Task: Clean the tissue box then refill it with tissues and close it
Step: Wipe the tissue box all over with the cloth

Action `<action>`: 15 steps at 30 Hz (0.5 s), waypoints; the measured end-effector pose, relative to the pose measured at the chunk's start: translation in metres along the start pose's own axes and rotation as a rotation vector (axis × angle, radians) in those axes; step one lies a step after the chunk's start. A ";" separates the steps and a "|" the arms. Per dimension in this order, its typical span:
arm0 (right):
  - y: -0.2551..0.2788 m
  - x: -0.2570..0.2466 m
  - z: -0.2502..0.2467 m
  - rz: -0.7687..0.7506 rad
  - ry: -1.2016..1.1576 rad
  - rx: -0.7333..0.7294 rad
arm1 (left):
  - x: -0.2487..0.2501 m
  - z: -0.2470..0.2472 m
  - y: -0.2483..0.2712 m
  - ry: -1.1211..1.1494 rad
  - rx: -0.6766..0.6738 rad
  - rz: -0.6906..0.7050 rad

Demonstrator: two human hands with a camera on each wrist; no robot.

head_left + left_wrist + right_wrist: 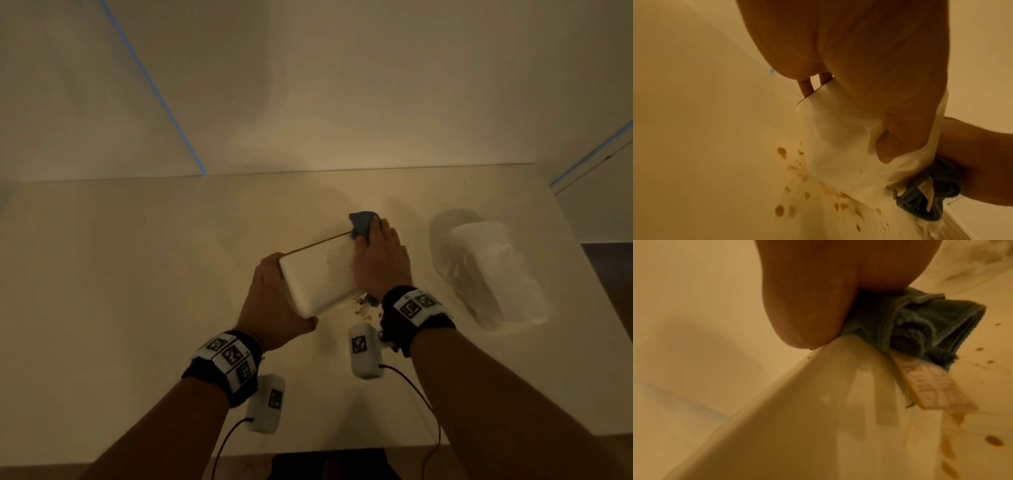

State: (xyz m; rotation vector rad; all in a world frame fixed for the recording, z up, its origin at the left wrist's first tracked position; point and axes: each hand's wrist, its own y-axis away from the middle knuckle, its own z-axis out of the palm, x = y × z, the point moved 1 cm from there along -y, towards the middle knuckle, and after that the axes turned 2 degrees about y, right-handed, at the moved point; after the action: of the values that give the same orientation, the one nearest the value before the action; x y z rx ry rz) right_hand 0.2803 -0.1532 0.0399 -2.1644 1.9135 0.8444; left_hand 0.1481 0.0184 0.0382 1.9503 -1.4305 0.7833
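Note:
A white tissue box (pixel 317 279) stands tilted on the table (pixel 137 274), with brown specks on its upper face near the right end. My left hand (pixel 274 301) grips its left end, thumb under the near edge and fingers over the far edge. My right hand (pixel 380 260) holds a folded dark blue cloth (pixel 363 222) and presses it against the box's right end. The left wrist view has the box (pixel 838 146) with my thumb across it and the cloth (pixel 929 199) beyond. The right wrist view has the cloth (pixel 920 331) bunched on the box's edge (pixel 818 402).
A clear plastic pack of white tissues (pixel 493 274) lies on the table to the right. Brown spill spots (pixel 781 209) and crumbs (pixel 363 306) lie on the table below the box. The table's far edge meets a wall; blue tape (pixel 154 89) runs up it.

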 end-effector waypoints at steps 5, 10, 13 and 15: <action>-0.006 0.015 -0.007 0.159 -0.289 0.035 | -0.001 -0.006 -0.003 -0.015 -0.023 0.000; 0.025 0.028 0.002 0.208 -0.289 0.084 | -0.008 -0.009 0.000 -0.007 -0.013 0.018; 0.070 -0.006 0.027 -0.116 -0.039 0.164 | -0.009 -0.008 -0.003 -0.026 -0.042 0.001; 0.100 -0.045 0.029 -0.285 -0.015 0.016 | -0.012 -0.007 -0.002 0.011 -0.047 -0.008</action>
State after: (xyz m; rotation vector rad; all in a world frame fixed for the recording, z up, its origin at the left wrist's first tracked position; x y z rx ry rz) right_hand 0.1743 -0.1195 0.0631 -2.3374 1.5462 0.7852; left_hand 0.1461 0.0312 0.0337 1.9128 -1.4207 0.7494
